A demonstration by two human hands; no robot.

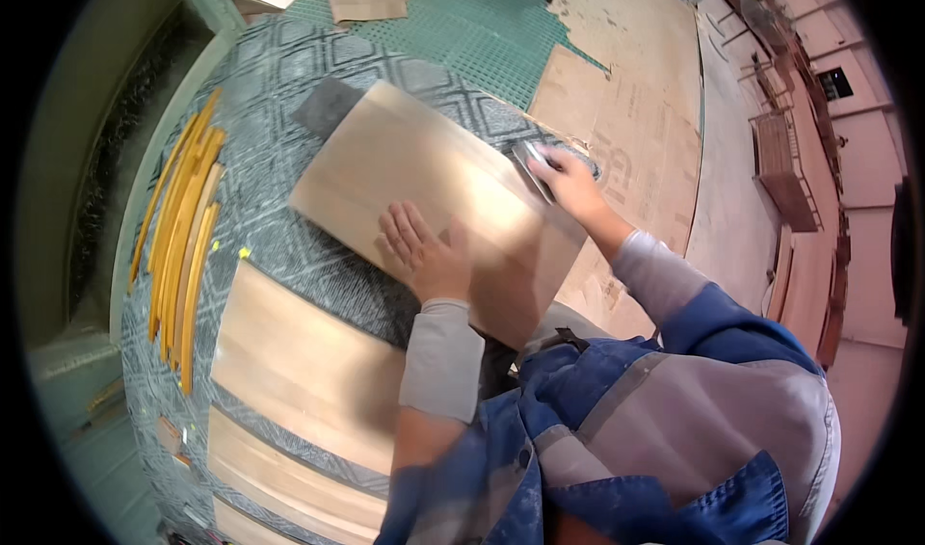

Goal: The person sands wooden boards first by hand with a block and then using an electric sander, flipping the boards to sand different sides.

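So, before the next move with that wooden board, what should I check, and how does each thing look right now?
1. Left hand on the wooden board: ok, palm down on top.
2. Right hand gripping the hand tool: ok, fingers wrapped over it.
3. Hand tool flat against the wood: cannot tell; it is at the right-hand edge, contact unclear.
4. Yellow strips away from the board: ok, lying apart at the left.
5. Board's edges free of other bits: not ok; a dark grey piece shows at its upper left edge.
6. Support underneath: cannot tell, hidden.
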